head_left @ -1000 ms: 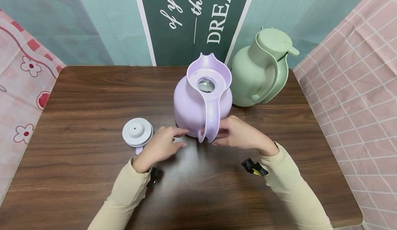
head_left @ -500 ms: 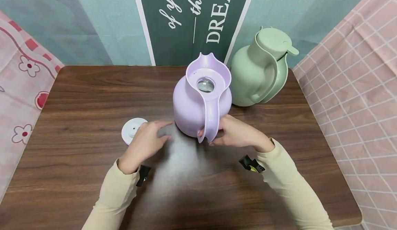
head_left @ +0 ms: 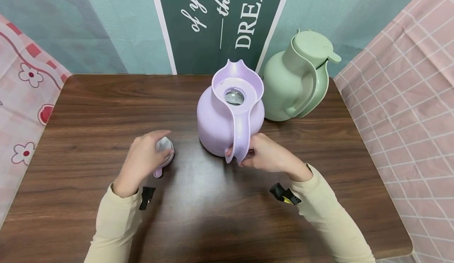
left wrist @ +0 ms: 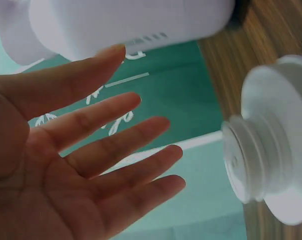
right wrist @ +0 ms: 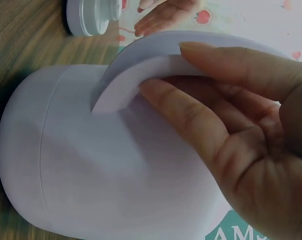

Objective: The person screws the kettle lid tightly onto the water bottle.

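Note:
A lilac thermos jug (head_left: 216,125) stands upright on the table, its top uncovered and a round glass mouth showing inside the collar. My right hand (head_left: 266,154) grips the low part of its handle (right wrist: 125,82), thumb on the outer side and fingers reaching through the loop. Left of the jug, my left hand (head_left: 142,158) hovers over the jug's lid (left wrist: 273,100), hiding part of it in the head view. In the left wrist view those fingers are spread and apart from the lid. The lid rests with its threaded plug upward and a lilac tab (head_left: 157,172) pointing toward me.
A green thermos jug (head_left: 281,85) with its lid on stands behind and to the right of the lilac one, close to it. Beyond the wooden table (head_left: 220,223) hangs a teal backdrop; pink cloths flank both sides.
My left hand has moved left, away from the lilac jug's base, to over the lid. My right hand stays at the handle, and the jug has not moved.

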A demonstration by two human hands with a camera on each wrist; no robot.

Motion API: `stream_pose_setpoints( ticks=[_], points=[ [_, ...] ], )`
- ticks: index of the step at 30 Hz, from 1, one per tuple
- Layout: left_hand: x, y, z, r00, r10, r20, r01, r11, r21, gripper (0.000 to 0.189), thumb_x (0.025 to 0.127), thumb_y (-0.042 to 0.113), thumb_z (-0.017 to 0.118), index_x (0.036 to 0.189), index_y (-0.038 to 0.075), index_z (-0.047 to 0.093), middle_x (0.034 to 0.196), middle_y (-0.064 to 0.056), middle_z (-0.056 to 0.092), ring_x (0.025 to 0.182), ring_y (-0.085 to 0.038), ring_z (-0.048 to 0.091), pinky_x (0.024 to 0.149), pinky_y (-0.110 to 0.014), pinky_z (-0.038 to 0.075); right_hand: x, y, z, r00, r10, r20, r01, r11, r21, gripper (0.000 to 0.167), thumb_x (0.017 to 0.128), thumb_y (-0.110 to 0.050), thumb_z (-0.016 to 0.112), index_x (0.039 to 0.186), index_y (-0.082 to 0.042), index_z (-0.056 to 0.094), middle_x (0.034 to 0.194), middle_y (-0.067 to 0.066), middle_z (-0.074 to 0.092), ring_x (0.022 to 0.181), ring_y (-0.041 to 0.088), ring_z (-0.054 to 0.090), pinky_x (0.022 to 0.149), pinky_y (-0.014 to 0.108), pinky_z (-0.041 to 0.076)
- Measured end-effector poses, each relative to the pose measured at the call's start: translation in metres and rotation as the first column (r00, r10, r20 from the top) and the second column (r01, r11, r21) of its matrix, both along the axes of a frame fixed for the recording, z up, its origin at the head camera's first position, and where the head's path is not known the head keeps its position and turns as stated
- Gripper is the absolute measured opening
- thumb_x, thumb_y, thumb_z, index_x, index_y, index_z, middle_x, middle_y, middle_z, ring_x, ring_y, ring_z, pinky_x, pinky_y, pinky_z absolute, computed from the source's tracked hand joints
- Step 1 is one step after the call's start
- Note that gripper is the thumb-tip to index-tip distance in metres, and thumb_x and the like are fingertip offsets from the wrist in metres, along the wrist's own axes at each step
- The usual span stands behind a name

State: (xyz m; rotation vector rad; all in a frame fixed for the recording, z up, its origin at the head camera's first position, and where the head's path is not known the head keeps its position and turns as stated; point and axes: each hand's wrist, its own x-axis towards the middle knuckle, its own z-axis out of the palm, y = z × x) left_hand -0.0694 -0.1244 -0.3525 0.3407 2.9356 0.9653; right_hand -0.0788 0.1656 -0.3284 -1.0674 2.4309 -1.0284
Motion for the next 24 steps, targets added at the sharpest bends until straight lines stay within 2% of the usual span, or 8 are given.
stream_pose_setpoints(
  ticks=[3, 10, 16, 20, 24],
  points=[
    [-0.002, -0.007, -0.001, 1.0, 0.016, 0.027, -0.015, 0.999, -0.034, 0.05, 0.073, 0.007, 0.072, 0.119, -0.004, 0.056, 0.116, -0.024, 0.056, 0.103, -0.044, 0.052, 0.082, -0.054, 0.039, 0.002, -0.001, 0.002, 1.0, -0.023, 0.016, 0.023, 1.0, 0.003, 0.029, 0.069, 0.007, 0.068, 0.093, -0.009, 0.07, 0.091, -0.004, 0.066, 0.084, 0.008, 0.056, 0.075, 0.024, 0.045],
    [-0.006, -0.019, -0.009, 0.994, 0.038, 0.1, -0.029, 0.995, -0.096, 0.062, 0.073, 0.012, 0.073, 0.127, -0.007, 0.047, 0.122, -0.031, 0.049, 0.11, -0.048, 0.044, 0.087, -0.056, 0.035, 0.004, -0.003, 0.004, 0.998, -0.055, 0.021, 0.055, 0.998, 0.016, 0.029, 0.069, 0.006, 0.068, 0.092, -0.011, 0.07, 0.09, -0.006, 0.066, 0.081, 0.007, 0.055, 0.072, 0.023, 0.044],
    [-0.009, -0.023, -0.019, 0.99, 0.043, 0.132, -0.023, 0.989, -0.145, 0.065, 0.071, 0.014, 0.075, 0.126, -0.007, 0.047, 0.121, -0.033, 0.046, 0.107, -0.051, 0.045, 0.083, -0.06, 0.035, 0.004, -0.004, 0.003, 0.999, -0.051, 0.012, 0.051, 0.999, 0.014, 0.027, 0.07, 0.005, 0.068, 0.091, -0.011, 0.071, 0.088, -0.006, 0.066, 0.08, 0.007, 0.055, 0.071, 0.023, 0.043],
    [-0.011, -0.022, -0.023, 0.992, 0.034, 0.123, -0.014, 0.986, -0.165, 0.068, 0.067, 0.012, 0.077, 0.126, -0.006, 0.048, 0.116, -0.035, 0.048, 0.099, -0.053, 0.048, 0.079, -0.06, 0.037, 0.004, -0.003, 0.003, 0.999, -0.036, -0.011, 0.036, 0.999, 0.007, 0.026, 0.07, 0.006, 0.068, 0.091, -0.011, 0.07, 0.088, -0.006, 0.066, 0.079, 0.006, 0.054, 0.071, 0.023, 0.044],
    [-0.014, -0.019, -0.025, 0.987, 0.037, 0.155, -0.005, 0.98, -0.201, 0.074, 0.063, 0.011, 0.079, 0.127, -0.005, 0.047, 0.115, -0.038, 0.045, 0.091, -0.056, 0.048, 0.076, -0.059, 0.038, 0.004, -0.003, 0.003, 0.999, -0.032, -0.012, 0.032, 0.999, 0.006, 0.026, 0.07, 0.006, 0.068, 0.091, -0.011, 0.07, 0.087, -0.006, 0.066, 0.079, 0.006, 0.054, 0.07, 0.023, 0.044]
  ],
)
